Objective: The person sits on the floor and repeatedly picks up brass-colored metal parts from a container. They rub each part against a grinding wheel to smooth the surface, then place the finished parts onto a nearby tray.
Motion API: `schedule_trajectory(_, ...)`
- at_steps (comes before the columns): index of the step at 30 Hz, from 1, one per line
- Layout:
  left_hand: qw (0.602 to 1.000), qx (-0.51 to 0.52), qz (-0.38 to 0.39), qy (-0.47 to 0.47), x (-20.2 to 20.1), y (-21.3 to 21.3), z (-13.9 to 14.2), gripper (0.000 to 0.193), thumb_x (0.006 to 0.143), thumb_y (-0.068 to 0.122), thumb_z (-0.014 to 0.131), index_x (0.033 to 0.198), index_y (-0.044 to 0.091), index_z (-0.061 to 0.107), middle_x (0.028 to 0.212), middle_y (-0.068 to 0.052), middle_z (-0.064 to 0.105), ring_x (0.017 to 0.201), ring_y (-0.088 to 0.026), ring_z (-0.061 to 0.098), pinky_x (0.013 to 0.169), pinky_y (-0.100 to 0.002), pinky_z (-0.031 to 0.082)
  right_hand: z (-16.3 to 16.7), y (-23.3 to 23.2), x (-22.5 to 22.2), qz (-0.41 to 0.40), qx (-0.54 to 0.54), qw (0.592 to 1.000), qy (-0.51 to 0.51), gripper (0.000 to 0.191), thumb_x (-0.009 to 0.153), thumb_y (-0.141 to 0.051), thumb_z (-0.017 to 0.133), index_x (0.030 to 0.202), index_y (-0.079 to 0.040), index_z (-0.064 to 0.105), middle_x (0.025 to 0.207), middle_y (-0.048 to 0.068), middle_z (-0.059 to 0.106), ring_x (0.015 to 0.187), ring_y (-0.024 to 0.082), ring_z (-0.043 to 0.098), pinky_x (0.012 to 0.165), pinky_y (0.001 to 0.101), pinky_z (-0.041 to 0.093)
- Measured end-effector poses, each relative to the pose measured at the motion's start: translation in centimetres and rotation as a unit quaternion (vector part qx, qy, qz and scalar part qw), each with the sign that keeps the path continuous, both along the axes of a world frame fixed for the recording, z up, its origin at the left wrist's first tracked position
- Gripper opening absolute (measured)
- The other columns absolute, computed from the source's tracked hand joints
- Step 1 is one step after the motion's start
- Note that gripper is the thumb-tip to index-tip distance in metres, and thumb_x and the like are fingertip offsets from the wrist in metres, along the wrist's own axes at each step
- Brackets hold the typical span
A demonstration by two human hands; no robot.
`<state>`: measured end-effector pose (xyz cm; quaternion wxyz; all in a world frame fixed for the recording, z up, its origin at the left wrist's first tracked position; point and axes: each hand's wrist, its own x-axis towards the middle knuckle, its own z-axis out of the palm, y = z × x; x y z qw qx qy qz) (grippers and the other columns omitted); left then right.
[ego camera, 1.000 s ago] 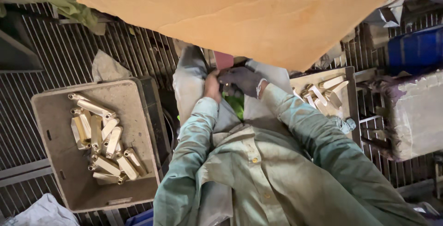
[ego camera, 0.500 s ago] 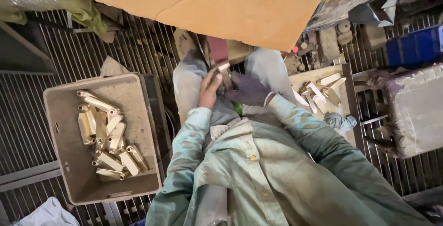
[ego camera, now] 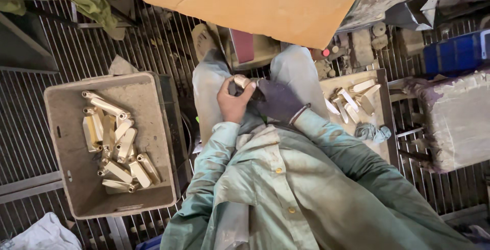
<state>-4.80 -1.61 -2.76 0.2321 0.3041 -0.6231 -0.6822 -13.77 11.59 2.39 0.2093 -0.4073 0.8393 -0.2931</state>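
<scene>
From the head camera, a small pale brass-coloured metal piece [ego camera: 240, 82] sits over the person's lap, pinched at its end by the bare left hand [ego camera: 232, 102]; the right hand in a dark glove [ego camera: 278, 101] touches it from the other side, though whether those fingers close on it cannot be told; most of the piece is hidden between both hands; to the left stands a grey plastic crate [ego camera: 66, 168] holding similar brass handles [ego camera: 120, 145]; to the right a wooden tray [ego camera: 380, 109] carries more; below is a metal grate floor [ego camera: 30, 143], above a tan cardboard sheet [ego camera: 255, 0]
</scene>
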Motion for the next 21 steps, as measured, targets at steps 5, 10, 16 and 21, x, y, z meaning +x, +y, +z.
schedule_trajectory(5, 1.000, -0.013, 0.001, -0.023, 0.0, 0.4, 0.6, 0.041, 0.079, 0.014, 0.090, 0.112, 0.001, 0.069, 0.101, -0.005, 0.073, 0.092, -0.012, 0.068, 0.086, -0.028, 0.057, -0.5, -0.1, 0.0, 0.006, 0.060, 0.998, -0.035, 0.037, 0.088, -0.033, 0.074, 0.112, -0.008, 0.061, 0.100, 0.021, 0.071, 0.094, 0.043, 0.068, 0.078, 0.0542, 0.053)
schedule_trajectory(10, 0.980, 0.061, -0.176, 0.077, 0.8, -3.4, -0.7, 0.052, 0.094, 0.022, 0.076, 0.136, 0.003, 0.053, 0.124, -0.004, 0.066, 0.117, -0.013, 0.061, 0.105, -0.029, 0.047, -0.4, 0.2, -0.5, -0.013, 0.005, 0.991, -0.136, 0.048, 0.086, -0.033, 0.074, 0.121, -0.007, 0.054, 0.105, 0.022, 0.070, 0.097, 0.043, 0.068, 0.080, 0.0516, 0.054)
schedule_trajectory(16, 0.963, 0.063, -0.260, 0.028, -0.2, -5.0, -4.5, 0.043, 0.106, 0.023, 0.061, 0.143, 0.001, 0.056, 0.131, -0.005, 0.067, 0.122, -0.014, 0.060, 0.107, -0.029, 0.046, -1.9, -0.5, -2.1, 0.024, 0.048, 0.989, -0.137, 0.050, 0.088, -0.031, 0.072, 0.127, -0.008, 0.050, 0.116, 0.023, 0.067, 0.105, 0.044, 0.065, 0.084, 0.0532, 0.051)
schedule_trajectory(21, 0.976, 0.038, -0.212, -0.011, -1.5, -4.1, -6.1, 0.040, 0.107, 0.022, 0.059, 0.141, 0.002, 0.060, 0.123, -0.005, 0.070, 0.110, -0.014, 0.061, 0.099, -0.029, 0.050, -3.1, -1.2, -3.0, 0.004, 0.001, 0.984, -0.177, 0.055, 0.084, -0.031, 0.071, 0.128, -0.007, 0.048, 0.115, 0.023, 0.068, 0.107, 0.042, 0.066, 0.087, 0.0495, 0.052)
